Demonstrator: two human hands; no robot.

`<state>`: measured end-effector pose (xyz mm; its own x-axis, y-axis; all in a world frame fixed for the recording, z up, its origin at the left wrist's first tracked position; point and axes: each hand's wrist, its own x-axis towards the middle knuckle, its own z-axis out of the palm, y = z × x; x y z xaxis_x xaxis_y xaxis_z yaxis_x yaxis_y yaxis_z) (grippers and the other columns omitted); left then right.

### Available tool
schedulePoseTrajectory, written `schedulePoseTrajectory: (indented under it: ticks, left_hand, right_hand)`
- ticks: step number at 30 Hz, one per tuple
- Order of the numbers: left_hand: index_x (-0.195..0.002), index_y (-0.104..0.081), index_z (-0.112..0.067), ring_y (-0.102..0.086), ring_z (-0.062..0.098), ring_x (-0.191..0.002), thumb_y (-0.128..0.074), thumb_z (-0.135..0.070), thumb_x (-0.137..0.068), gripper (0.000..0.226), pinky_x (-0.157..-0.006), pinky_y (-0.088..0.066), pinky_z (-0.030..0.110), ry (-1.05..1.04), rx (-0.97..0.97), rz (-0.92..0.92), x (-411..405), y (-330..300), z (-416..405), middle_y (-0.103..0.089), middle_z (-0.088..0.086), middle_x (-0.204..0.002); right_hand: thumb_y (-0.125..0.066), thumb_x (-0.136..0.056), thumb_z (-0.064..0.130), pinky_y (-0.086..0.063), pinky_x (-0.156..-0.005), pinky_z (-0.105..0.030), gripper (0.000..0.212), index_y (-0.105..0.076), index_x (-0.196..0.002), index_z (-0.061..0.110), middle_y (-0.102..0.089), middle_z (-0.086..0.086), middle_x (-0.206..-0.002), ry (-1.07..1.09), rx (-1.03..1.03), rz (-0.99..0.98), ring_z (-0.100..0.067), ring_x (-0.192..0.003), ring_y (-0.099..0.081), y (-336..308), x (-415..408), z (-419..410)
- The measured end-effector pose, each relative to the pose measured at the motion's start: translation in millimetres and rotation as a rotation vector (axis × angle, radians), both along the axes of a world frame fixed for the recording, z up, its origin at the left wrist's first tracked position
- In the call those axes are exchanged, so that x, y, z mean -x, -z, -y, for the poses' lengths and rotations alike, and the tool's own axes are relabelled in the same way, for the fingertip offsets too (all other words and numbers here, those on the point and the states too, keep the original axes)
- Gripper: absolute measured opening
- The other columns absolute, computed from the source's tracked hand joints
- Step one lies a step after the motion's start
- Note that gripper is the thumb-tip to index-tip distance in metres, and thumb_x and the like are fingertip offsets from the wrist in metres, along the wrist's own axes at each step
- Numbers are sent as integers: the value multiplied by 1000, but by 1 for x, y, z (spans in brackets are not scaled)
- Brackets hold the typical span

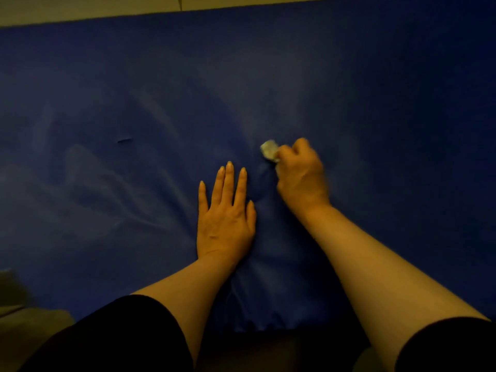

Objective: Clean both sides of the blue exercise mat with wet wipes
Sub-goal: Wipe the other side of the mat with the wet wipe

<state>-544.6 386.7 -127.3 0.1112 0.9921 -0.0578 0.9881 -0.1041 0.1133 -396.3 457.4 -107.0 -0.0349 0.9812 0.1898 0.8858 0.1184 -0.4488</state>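
Mat: blue exercise mat (349, 89) spread flat, fills most of view, creased around the hands; small slit left of centre.
Left hand: left hand (225, 213) flat, palm down, fingers straight, pressing mat.
Right hand: right hand (300, 173) just right of it, fingers curled round crumpled wet wipe (269, 150), held against mat; blurred.
Far edge: pale floor (80, 8).

Pale tiled floor (94, 9) beyond, dim.

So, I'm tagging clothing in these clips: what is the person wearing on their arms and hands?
Both forearms are bare. Dark, black-looking sleeves end near the elbows. The left hand and right hand have no gloves; no rings, watch or bracelets are visible. The left fingernails look fairly long.
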Motion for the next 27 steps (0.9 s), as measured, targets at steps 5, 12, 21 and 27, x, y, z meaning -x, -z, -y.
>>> schedulePoseTrajectory:
  ticks: [5, 12, 21, 27]
  left_hand:
    - [-151, -28, -15, -21, 24, -146, -29, -38, -95, 61, -117, -18, 54, -11, -18, 0, 0, 3, 0, -22, 10, -158]
    - [-152, -28, -15, -21, 23, -146, -29, -36, -96, 60, -117, -17, 53, -7, -41, 6, 0, 4, 1, -22, 10, -158]
    - [-151, -30, -14, -25, 21, -145, -32, -39, -94, 63, -116, -21, 52, -18, -27, 71, 2, -1, 1, -26, 9, -157]
    - [-147, -37, -11, -58, 29, -111, -49, -39, -83, 71, -100, -44, 49, -196, -74, 295, 0, -21, -22, -61, 9, -124]
  right_hand:
    - [-51, -81, -3, -43, -59, -43, 11, -61, -86, -1, -51, -25, -89, 323, 10, -10, -42, -69, -52, 2, -24, -18]
    - [-55, -77, -6, -40, -48, -36, 7, -59, -79, 0, -51, -22, -77, -25, -39, 1, -37, -60, -50, 3, 16, -7]
    - [-61, -78, -4, -38, -51, -34, 6, -64, -82, 0, -54, -22, -80, 142, -37, 6, -37, -60, -52, -2, 22, -18]
    - [-50, -84, 1, -38, -62, -42, 11, -60, -85, -3, -52, -25, -95, 214, 42, 0, -43, -74, -53, -9, -2, -49]
